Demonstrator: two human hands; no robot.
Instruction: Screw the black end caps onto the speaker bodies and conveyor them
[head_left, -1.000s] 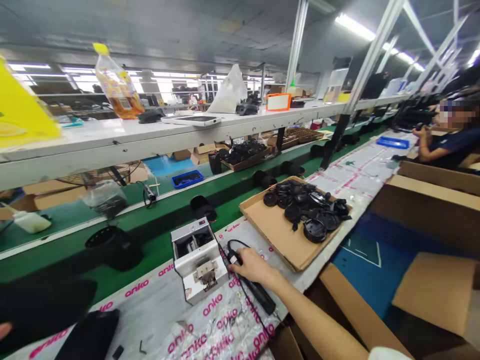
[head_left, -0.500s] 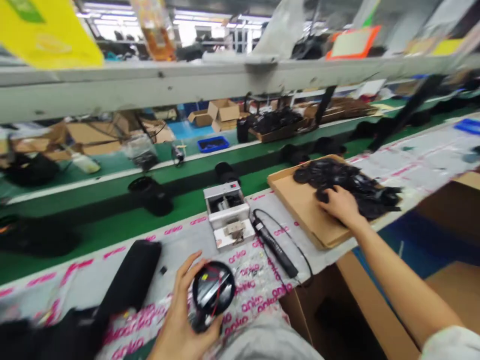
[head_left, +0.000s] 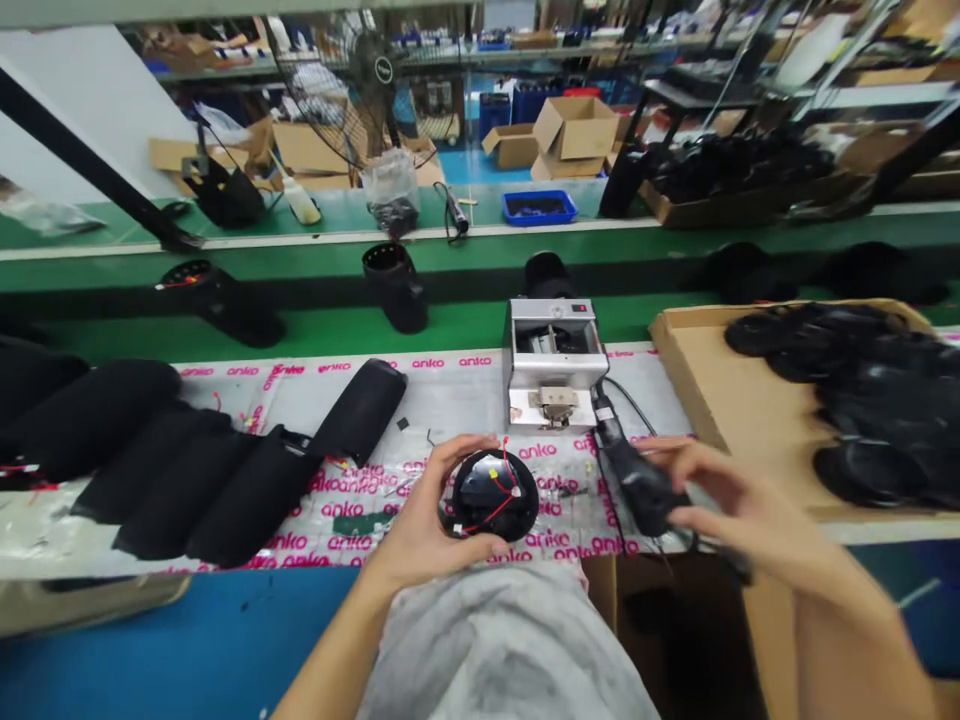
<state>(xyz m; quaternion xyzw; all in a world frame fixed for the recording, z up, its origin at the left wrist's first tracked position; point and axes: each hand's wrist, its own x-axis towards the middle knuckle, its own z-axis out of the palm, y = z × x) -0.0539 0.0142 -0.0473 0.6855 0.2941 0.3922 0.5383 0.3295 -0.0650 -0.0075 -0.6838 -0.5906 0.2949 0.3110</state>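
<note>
My left hand (head_left: 439, 515) curls its fingers and thumb around the rim of a round black plastic part (head_left: 487, 505), its hollow side up with thin red wires showing. My right hand (head_left: 720, 510) is blurred by motion between the tray and a black corded handheld tool (head_left: 619, 445). Its fingers are bent around a dark part (head_left: 731, 565) whose shape is smeared and mostly hidden; the fingertips overlap the tool's lower end. Just beyond, a small silver machine (head_left: 555, 365) with a red switch stands on the plastic-covered bench.
A cardboard tray (head_left: 697, 400) with several black round parts (head_left: 877, 390) lies right. Several black fabric cylinders (head_left: 202, 480) rest left. Behind, a green conveyor (head_left: 457, 325) carries black cylindrical housings (head_left: 394, 285). A blue bin (head_left: 538, 207) and a fan (head_left: 367, 75) are farther back.
My right hand has left the black parts in the tray and come left, beside the handheld tool. The left hand still holds the round part. My view has turned and tilted downward.
</note>
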